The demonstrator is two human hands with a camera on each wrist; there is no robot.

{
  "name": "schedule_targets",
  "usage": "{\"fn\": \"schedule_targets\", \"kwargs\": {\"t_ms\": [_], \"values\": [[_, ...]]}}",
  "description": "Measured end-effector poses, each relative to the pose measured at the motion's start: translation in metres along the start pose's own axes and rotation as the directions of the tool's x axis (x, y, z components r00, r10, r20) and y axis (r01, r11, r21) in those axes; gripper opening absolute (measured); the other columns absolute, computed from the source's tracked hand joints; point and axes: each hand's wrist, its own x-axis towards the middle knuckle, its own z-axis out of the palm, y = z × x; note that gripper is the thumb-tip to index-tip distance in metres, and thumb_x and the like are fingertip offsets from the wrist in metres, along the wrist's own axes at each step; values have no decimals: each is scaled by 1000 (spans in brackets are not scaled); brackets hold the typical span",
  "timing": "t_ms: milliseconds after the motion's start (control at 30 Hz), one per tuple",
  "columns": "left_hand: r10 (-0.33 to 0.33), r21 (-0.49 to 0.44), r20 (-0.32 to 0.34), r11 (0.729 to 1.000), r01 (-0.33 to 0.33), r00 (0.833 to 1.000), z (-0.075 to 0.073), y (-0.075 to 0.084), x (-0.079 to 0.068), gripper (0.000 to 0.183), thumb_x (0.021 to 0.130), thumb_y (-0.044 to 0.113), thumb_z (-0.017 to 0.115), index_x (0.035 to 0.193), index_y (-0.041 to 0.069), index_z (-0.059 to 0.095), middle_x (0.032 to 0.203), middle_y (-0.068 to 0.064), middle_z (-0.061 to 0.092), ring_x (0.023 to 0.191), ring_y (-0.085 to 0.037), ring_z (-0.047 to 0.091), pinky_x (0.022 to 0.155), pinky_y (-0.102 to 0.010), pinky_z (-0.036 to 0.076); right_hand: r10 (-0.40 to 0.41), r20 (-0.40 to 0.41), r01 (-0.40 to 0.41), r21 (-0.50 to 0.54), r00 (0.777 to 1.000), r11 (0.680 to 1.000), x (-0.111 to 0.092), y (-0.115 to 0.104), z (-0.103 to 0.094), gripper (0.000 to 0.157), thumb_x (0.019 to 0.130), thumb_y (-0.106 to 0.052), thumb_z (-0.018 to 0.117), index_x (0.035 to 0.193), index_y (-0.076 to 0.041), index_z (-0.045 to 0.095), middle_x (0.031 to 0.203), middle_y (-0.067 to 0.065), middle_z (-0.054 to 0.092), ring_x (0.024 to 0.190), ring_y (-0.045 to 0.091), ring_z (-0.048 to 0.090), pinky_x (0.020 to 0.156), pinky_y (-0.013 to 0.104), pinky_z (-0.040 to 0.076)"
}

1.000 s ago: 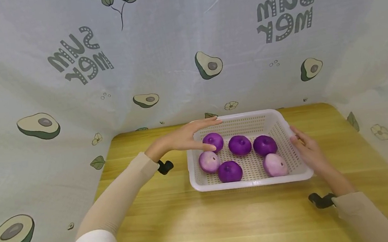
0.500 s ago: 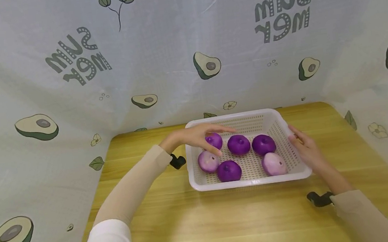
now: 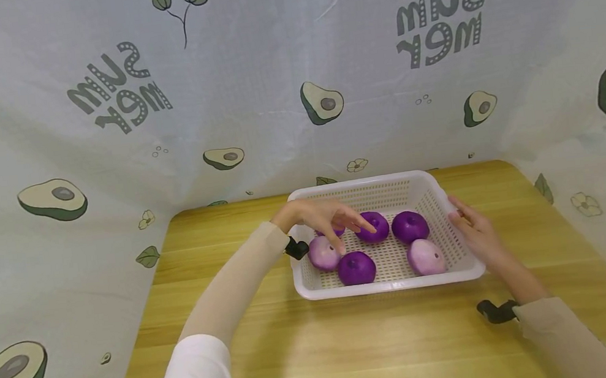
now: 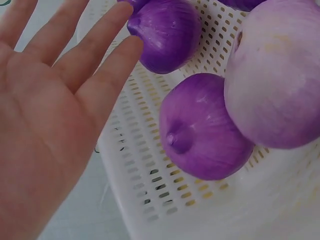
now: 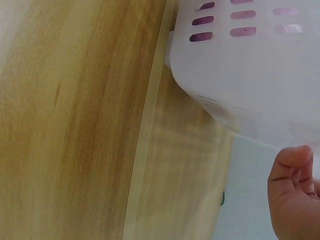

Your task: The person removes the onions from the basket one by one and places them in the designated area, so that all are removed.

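Observation:
A white perforated plastic basket (image 3: 391,286) holds several red onions, some deep purple, others pale. My left hand (image 3: 319,215) hovers over its left part, fingers spread and slightly bent around air. In the head view the fingertips overlap a purple onion (image 3: 377,221) in the back row, and the hand mostly hides the back-left onion (image 3: 339,232). The left wrist view shows the bare palm of the left hand (image 4: 45,110) beside a purple onion (image 4: 207,127) and a pale onion (image 4: 275,75). My right hand (image 3: 480,235) grips the basket's right rim, thumb on top.
The basket stands toward the back of a wooden table (image 3: 319,347). Behind and beside the table hangs a pale curtain (image 3: 258,83) printed with avocados. Other onions lie at the right (image 3: 410,227), front right (image 3: 426,256) and front left (image 3: 357,268) inside the basket.
My left hand has moved right from the basket's left rim to over the onions, its fingers bending a little more. The right hand has kept its place on the rim.

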Motion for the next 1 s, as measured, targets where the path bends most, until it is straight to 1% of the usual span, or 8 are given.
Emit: {"fn": "schedule_targets", "kwargs": {"t_ms": [100,233,367,567,667,767,867,1000], "values": [[-3,-52,26,999,4,1000,0,-5,6,72,81,-4,80,145,-2,48,155,-14,39,141,-37,36,117,-47,28,-10,-5,10,9,1000,1000,0,0,0,56,109,-27,38,156,-1,21,118,21,45,83,-3,60,66,23,58],[-19,-77,32,997,21,999,2,-10,13,70,81,-6,79,144,-2,49,152,-10,44,141,-36,38,116,-40,31,-23,-10,23,27,1000,999,1,1,1,57,109,-26,39,155,1,21,112,15,44,82,-2,61,65,23,58],[-38,-98,49,994,43,998,5,-13,19,69,81,-6,78,143,-3,50,150,-7,48,141,-33,39,114,-34,34,-26,-9,26,43,1000,999,2,0,1,57,109,-26,39,155,2,21,110,13,45,82,-2,62,65,23,58],[-77,-172,102,981,93,992,11,-19,28,70,81,-13,75,144,-8,45,154,-14,41,144,-35,32,115,-38,33,-31,-21,32,46,999,998,0,-2,1,57,109,-27,41,154,3,23,107,7,47,81,-2,62,64,22,58],[-106,-156,107,980,122,989,14,-22,31,71,80,-14,75,144,-8,45,154,-12,41,144,-31,33,115,-34,33,-32,-24,33,47,999,998,-1,-2,1,57,109,-28,41,154,2,23,106,5,47,80,-2,62,64,21,58],[-119,-125,107,983,132,987,16,-25,33,71,79,-13,77,143,-6,48,153,-11,44,142,-26,37,115,-28,32,-32,-21,33,45,999,998,-1,-2,1,58,109,-28,41,154,3,23,107,8,47,81,-2,62,64,21,58],[-130,-106,114,984,142,985,17,-28,35,70,78,-12,78,142,-3,51,151,-10,46,141,-22,39,115,-28,31,-29,-16,30,43,999,999,-1,-2,2,58,109,-27,41,154,3,22,109,13,46,81,-2,62,65,21,57],[-144,-108,134,981,159,980,20,-33,37,70,77,-14,78,141,-4,52,152,-12,45,141,-20,38,116,-31,30,-19,-13,19,38,1000,999,-1,0,2,58,109,-27,40,155,2,21,110,16,45,82,-2,62,65,22,58]]}}
